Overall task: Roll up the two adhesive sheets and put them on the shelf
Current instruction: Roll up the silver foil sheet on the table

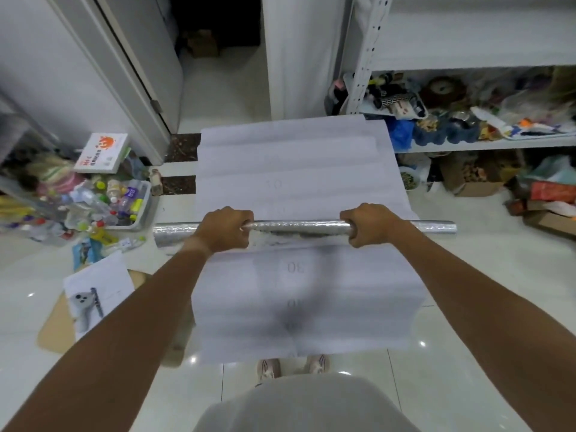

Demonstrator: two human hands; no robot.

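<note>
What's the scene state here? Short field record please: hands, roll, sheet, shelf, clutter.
left hand: grips the silver roll, fingers curled over it
right hand: grips the same roll, further along it
silver roll: lies crosswise, ends sticking out past both hands
white sheet: flat on the floor, extends beyond and before the roll, faint printed numbers
shelf: right, lower levels crowded with mixed items
bottle bin: left, on floor
task progress: rolling under way, nothing seen placed on shelf yet

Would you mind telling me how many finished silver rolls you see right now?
1: the silver roll lies across the white sheet, gripped by the left hand and right hand. Others may be hidden.
</note>
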